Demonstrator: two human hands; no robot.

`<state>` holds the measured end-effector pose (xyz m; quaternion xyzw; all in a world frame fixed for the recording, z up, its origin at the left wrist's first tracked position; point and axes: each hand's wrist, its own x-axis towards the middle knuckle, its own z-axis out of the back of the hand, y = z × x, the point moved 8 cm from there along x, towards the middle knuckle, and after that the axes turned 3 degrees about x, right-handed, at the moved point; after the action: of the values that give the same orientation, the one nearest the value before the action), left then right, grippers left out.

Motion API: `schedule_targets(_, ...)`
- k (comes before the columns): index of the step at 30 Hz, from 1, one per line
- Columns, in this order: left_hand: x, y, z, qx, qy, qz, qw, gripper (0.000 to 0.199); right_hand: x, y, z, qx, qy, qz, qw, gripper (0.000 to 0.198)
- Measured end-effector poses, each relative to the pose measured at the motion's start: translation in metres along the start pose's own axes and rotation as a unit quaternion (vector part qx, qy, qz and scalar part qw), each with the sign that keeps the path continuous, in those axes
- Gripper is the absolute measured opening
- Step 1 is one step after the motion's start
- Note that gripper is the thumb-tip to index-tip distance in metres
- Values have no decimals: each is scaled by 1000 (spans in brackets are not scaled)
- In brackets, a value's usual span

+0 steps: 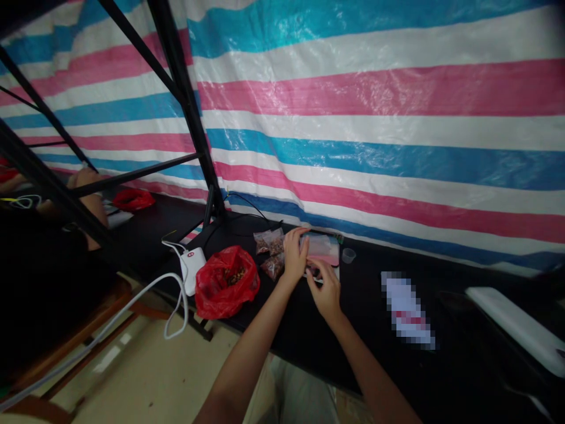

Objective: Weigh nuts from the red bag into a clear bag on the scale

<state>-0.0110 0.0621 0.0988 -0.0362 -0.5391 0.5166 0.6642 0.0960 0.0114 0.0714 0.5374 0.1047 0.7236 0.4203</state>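
My left hand [295, 257] reaches over the back of the black table, its fingers stretched out and its thumb apart. Close beside it, my right hand [325, 286] has bent fingers around a small bag of brown pieces [315, 272], mostly hidden by my hands. Behind them lies a flat clear plastic sheet or pouch [324, 246]. Left of my left hand, several small clear bags filled with brown pieces [273, 266] lie together. A red plastic bag [209, 288] stands open at the left, with loose brown pieces [235, 275] inside. A small clear cup [348, 255] sits right of the pouch.
A white device [192, 270] with a white cable [128, 299] is beside the red bag. Rightward are a pixelated packet [406, 311] and a long white object [514, 327]. A black metal frame [188, 106] rises at left; beyond it another person's arm [90, 200] shows near another red bag [133, 199].
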Motion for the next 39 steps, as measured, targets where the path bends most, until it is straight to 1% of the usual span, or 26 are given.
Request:
schedule_targets(2,-8,13,10,-24,-49,43,998,30,-4,13,-7,7,16,33,999,29)
schedule_targets(4,-14,26,13,-38,-77,70,994,31,-5,19,-14,23,43,46,998,32)
schedule_targets(7,-19,42,13,-44,-106,101,988,32,-6,19,-21,42,80,39,995,32)
schedule_targets(9,-20,48,13,-40,-117,109,986,33,-7,18,-22,36,86,35,995,31)
schedule_targets(11,-19,49,12,-38,-118,106,987,33,-8,19,-22,26,85,43,995,28)
schedule_targets(14,-18,46,12,-44,-115,93,988,32,-10,23,-23,12,95,72,993,24)
schedule_targets(17,-19,41,13,-49,-105,85,990,31,-10,27,-21,-11,92,90,992,28)
schedule_targets(21,-20,37,14,-44,-86,88,991,31,-7,28,-20,-24,81,89,992,35)
schedule_targets(28,-18,42,15,-64,-103,104,987,23,-8,23,-20,-6,96,83,992,26)
schedule_targets(31,-18,40,11,-76,-90,101,988,21,-9,21,-19,-11,96,84,992,26)
schedule_targets(36,-20,40,10,-95,-72,116,986,22,-8,20,-17,-22,77,81,994,33)
schedule_targets(39,-21,41,12,-93,-76,116,986,22,-9,21,-19,-9,89,73,993,29)
